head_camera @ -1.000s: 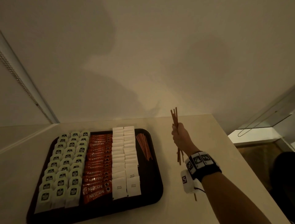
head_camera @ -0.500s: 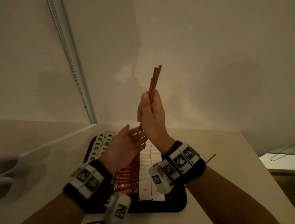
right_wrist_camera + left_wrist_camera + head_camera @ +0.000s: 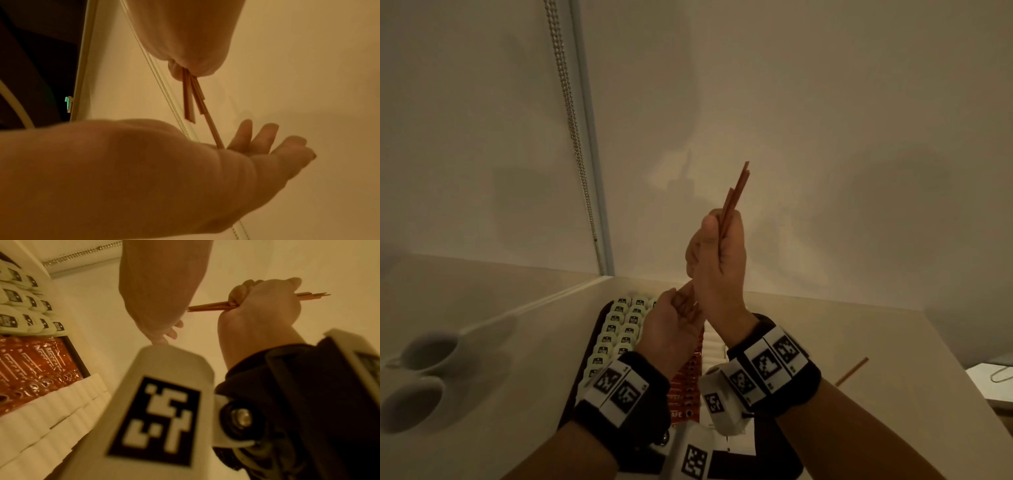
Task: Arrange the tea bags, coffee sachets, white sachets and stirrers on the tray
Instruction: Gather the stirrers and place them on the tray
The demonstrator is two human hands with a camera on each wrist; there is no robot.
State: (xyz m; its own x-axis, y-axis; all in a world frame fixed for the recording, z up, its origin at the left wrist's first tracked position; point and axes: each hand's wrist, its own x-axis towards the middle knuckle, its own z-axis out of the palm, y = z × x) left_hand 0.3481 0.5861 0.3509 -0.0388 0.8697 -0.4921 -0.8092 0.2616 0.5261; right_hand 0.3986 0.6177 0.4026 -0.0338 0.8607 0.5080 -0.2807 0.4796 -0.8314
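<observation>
The pale surface [image 3: 808,329] fills the lower half of the head view, and on it, bottom centre, sits the dark tray [image 3: 604,308] already lined with tea bags [image 3: 616,329], coffee sachets [image 3: 690,377] and white sachets [image 3: 714,346]. Two cups [image 3: 424,373] stand at lower left.

Above the tray, the right hand [image 3: 717,260] has its fingers clamped round a bundle of stirrers [image 3: 736,192], held upright at frame centre. The left hand [image 3: 671,329] is cupped beneath, fingers apart and relaxed, the bundle's lower ends touching its palm.

This looks like squaring the stirrers. Next, probably lay them on the tray's right side. One stray stirrer [image 3: 851,371] lies at right on the surface.
</observation>
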